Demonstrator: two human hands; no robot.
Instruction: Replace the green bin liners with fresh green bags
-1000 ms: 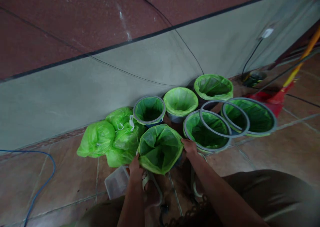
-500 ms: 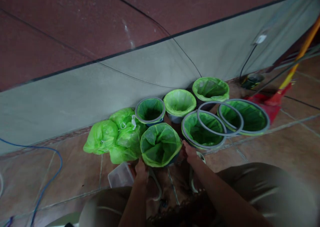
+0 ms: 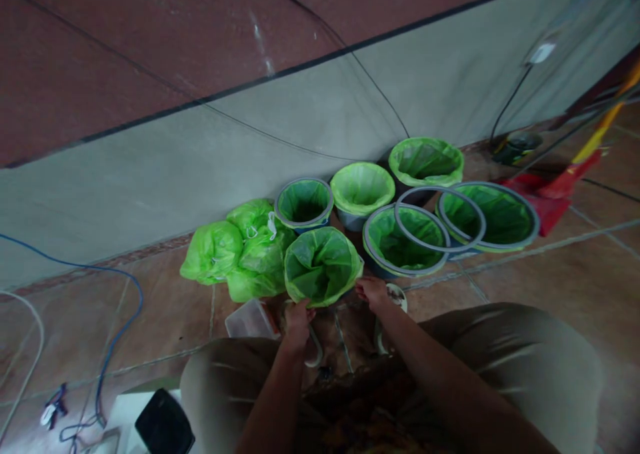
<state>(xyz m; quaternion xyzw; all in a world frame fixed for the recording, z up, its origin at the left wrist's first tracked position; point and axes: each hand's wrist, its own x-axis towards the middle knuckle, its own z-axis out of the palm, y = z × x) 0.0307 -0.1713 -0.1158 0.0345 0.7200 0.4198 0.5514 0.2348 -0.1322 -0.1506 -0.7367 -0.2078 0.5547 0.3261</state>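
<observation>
A bin lined with a green bin liner (image 3: 323,267) stands on the tiles in front of me, the liner's edge turned out over its rim. My left hand (image 3: 299,317) is closed on the liner at the front edge. At the right front edge, my right hand (image 3: 371,291) has its fingers curled against the liner; the fingertips are dim. Behind stand a grey-rimmed lined bin (image 3: 304,204), a pale bin (image 3: 353,221) and a darker bin (image 3: 425,161). To the right, a loose grey ring (image 3: 467,244) lies across two more ringed, lined bins.
Tied green bags (image 3: 213,251) lie on the left by the wall. Nearer are a clear plastic box (image 3: 250,321) and a blue cable (image 3: 117,334). A red dustpan (image 3: 547,204) and a dark tin (image 3: 517,147) stand right. A white roll (image 3: 397,297) lies behind my right wrist.
The view has shifted, so the bins appear higher. My left hand has moved inward along the liner's front edge. The right hand is a little lower against the rim, its fingers still curled.
</observation>
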